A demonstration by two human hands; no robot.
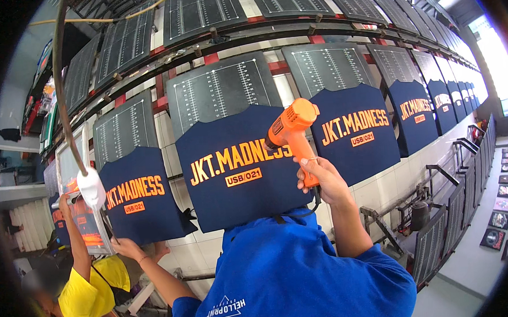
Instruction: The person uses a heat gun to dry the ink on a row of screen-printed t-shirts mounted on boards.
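My right hand (326,181) is wrapped around the handle of an orange heat gun (299,118). Its dark nozzle points left, above the orange print on a navy shirt panel (222,202). That panel lies over a black, ruled printing board (220,89). On the left, my left hand (127,248) reaches out with its fingers closed at the lower corner of a screen-printing frame (103,233). A person in a yellow shirt (95,293) has a hand (65,209) on the frame's other side. The frame stands tilted and has orange ink on its mesh.
More navy printed panels (352,131) lie on boards in a row to the right. Beyond a metal rail (248,35) runs another row of black boards (202,13). A cord with a white end (91,188) hangs at the left. Metal brackets (381,226) stick out at the right.
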